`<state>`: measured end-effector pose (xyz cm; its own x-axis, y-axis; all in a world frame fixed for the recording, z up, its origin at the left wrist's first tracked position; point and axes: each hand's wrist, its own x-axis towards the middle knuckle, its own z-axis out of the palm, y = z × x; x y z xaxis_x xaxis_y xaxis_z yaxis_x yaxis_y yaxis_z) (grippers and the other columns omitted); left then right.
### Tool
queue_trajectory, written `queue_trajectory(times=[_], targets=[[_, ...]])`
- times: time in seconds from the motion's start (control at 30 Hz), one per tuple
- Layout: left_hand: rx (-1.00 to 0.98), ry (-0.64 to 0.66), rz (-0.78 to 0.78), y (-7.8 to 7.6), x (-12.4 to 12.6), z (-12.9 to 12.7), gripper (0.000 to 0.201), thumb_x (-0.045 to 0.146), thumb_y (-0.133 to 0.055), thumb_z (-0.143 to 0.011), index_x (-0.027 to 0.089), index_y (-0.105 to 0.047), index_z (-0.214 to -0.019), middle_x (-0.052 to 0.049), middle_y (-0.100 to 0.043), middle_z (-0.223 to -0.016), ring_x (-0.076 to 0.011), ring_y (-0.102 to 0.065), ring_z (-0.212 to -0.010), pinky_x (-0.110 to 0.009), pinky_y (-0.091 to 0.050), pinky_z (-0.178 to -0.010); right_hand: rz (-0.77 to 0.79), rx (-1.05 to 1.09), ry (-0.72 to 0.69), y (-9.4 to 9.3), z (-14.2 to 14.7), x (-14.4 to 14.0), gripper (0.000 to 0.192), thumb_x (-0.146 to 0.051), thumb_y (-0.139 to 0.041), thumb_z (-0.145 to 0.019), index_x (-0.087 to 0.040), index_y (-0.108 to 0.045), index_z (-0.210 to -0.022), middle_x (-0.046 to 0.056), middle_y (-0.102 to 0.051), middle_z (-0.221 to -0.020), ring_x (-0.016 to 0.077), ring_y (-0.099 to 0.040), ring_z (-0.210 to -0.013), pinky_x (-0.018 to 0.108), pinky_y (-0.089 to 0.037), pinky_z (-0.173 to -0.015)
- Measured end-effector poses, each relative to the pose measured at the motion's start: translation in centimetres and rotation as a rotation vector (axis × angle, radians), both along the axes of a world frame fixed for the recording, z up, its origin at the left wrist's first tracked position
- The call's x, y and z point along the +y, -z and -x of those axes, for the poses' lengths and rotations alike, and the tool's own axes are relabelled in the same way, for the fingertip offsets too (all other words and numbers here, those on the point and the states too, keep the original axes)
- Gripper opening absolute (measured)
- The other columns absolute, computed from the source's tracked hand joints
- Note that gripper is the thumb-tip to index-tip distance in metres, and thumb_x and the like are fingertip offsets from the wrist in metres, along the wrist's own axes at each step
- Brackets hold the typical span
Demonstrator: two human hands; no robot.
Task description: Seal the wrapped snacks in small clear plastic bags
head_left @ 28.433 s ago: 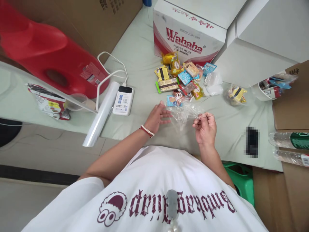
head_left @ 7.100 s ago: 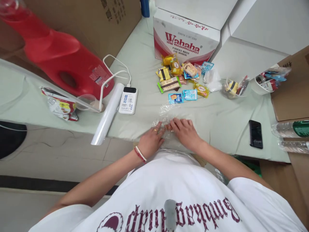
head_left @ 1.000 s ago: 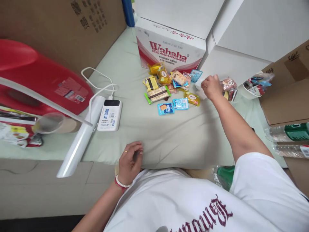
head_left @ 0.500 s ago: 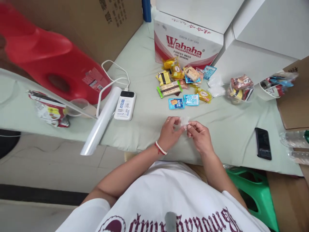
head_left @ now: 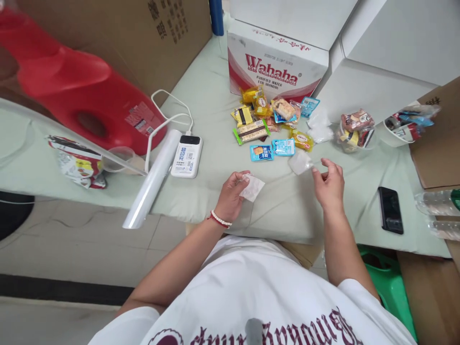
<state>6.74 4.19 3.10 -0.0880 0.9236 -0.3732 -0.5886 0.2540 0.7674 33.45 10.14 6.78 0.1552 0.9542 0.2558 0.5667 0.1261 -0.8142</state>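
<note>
My left hand [head_left: 231, 197], with a white beaded bracelet and a red string at the wrist, pinches a small whitish square sheet [head_left: 253, 187] by its left corner, just above the table. Whether it is paper or film I cannot tell. My right hand [head_left: 328, 184] is open, its thumb and forefinger apart. Its thumb tip is at the edge of a translucent small plastic bag [head_left: 300, 163] on the cloth. Beyond are two blue snack packets [head_left: 262, 153], a green-ended wafer bar [head_left: 252, 132], yellow-wrapped snacks [head_left: 302, 140] and crumpled clear plastic bags [head_left: 319, 129].
A Wahaha carton [head_left: 276, 67] stands behind the snacks. To the right are a clear cup of snacks [head_left: 355, 136], a white tub [head_left: 395, 134] and a phone [head_left: 390, 210]. At left are a power bank [head_left: 187, 157], a plastic film roll [head_left: 153, 179] and a red jug [head_left: 118, 110].
My hands have moved apart, left hand leftward with the whitish square, right hand rightward. The small translucent bag now lies by my right hand, where bare cloth was before.
</note>
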Motion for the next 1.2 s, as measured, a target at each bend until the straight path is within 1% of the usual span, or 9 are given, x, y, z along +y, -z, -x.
queue_trajectory(times=[0.1, 0.2, 0.37, 0.5, 0.63, 0.83, 0.97, 1.07, 1.2], targets=[[0.008, 0.01, -0.005, -0.1, -0.4, -0.9, 0.04, 0.052, -0.083, -0.077, 0.02, -0.061, -0.088, -0.008, -0.063, -0.134, -0.0213, -0.064, -0.106, -0.029, -0.053, -0.076, -0.01, -0.065, -0.275, 0.2, 4.1, -2.5, 0.023, -0.036, -0.065, -0.095, -0.02, -0.07, -0.111, 0.007, -0.066, -0.104, 0.0142, -0.057, -0.073, 0.032, -0.049, -0.071], [-0.009, 0.034, -0.044, 0.0, -0.7, -1.5, 0.034, 0.052, -0.073, -0.084, 0.019, -0.065, -0.09, -0.01, -0.066, -0.128, -0.0248, -0.063, -0.115, -0.033, -0.055, -0.082, 0.147, 0.064, -0.553, 1.9, 8.5, -4.7, 0.025, -0.04, -0.072, -0.09, -0.023, -0.071, -0.109, 0.007, -0.068, -0.1, 0.0199, -0.064, -0.088, 0.03, -0.053, -0.071], [0.027, 0.055, -0.02, 0.6, -0.9, -0.8, 0.034, 0.033, -0.082, -0.072, 0.022, -0.062, -0.096, -0.006, -0.068, -0.119, -0.0216, -0.065, -0.107, -0.034, -0.058, -0.08, 0.388, 0.416, -0.45, 4.5, 10.1, -4.8, 0.023, -0.044, -0.07, -0.089, -0.023, -0.074, -0.098, 0.004, -0.072, -0.091, 0.0176, -0.064, -0.078, 0.03, -0.053, -0.072], [0.214, 0.069, -0.069, 1.4, -0.7, -0.7, 0.039, 0.038, -0.087, -0.069, 0.021, -0.069, -0.099, -0.006, -0.071, -0.109, -0.0196, -0.066, -0.097, -0.033, -0.056, -0.081, 0.505, 0.567, -0.487, 4.4, 9.0, -4.5, 0.029, -0.05, -0.074, -0.086, -0.023, -0.077, -0.097, 0.002, -0.075, -0.089, 0.0168, -0.064, -0.077, 0.028, -0.05, -0.073], [0.407, -0.025, -0.054, 1.8, -0.4, -0.6, 0.029, 0.044, -0.084, -0.072, 0.018, -0.074, -0.082, -0.001, -0.069, -0.081, -0.014, -0.058, -0.074, -0.029, -0.049, -0.075, 0.446, 0.563, -0.31, 3.7, 7.9, -4.6, 0.03, -0.049, -0.08, -0.079, -0.022, -0.077, -0.091, 0.001, -0.072, -0.08, 0.0143, -0.058, -0.069, 0.027, -0.046, -0.067], [0.172, -0.152, -0.029, 1.4, -0.3, 0.6, 0.038, 0.049, -0.087, -0.071, 0.022, -0.063, -0.084, 0.004, -0.061, -0.077, -0.0108, -0.055, -0.069, -0.025, -0.047, -0.069, 0.453, 0.725, -0.063, 4.0, 4.9, -4.4, 0.034, -0.048, -0.085, -0.071, -0.021, -0.071, -0.086, 0.0, -0.064, -0.077, 0.0113, -0.049, -0.064, 0.023, -0.041, -0.056], [0.288, -0.133, -0.139, 0.8, -0.7, 0.6, 0.035, 0.051, -0.083, -0.079, 0.022, -0.064, -0.086, 0.003, -0.061, -0.075, -0.0119, -0.056, -0.072, -0.025, -0.047, -0.071, 0.271, 0.605, 0.044, 3.4, 3.6, -5.3, 0.033, -0.05, -0.082, -0.079, -0.021, -0.069, -0.088, -0.002, -0.058, -0.074, 0.0108, -0.047, -0.063, 0.023, -0.041, -0.055], [0.48, -0.117, -0.225, 0.1, -1.4, 0.0, 0.027, 0.048, -0.077, -0.087, 0.022, -0.068, -0.09, 0.0, -0.067, -0.082, -0.0151, -0.06, -0.079, -0.027, -0.048, -0.076, 0.189, 0.447, -0.006, 1.8, 4.7, -6.3, 0.033, -0.055, -0.074, -0.089, -0.022, -0.07, -0.091, -0.003, -0.055, -0.069, 0.0103, -0.043, -0.058, 0.022, -0.037, -0.052], [0.709, -0.033, -0.434, -0.9, -2.8, -0.6, 0.016, 0.041, -0.07, -0.094, 0.026, -0.073, -0.093, -0.006, -0.073, -0.103, -0.0224, -0.066, -0.102, -0.037, -0.05, -0.096, 0.535, 0.592, -0.317, 0.1, 8.4, -6.2, 0.05, -0.07, -0.067, -0.087, -0.021, -0.069, -0.083, 0.001, -0.061, -0.073, 0.0121, -0.049, -0.06, 0.022, -0.036, -0.045]])
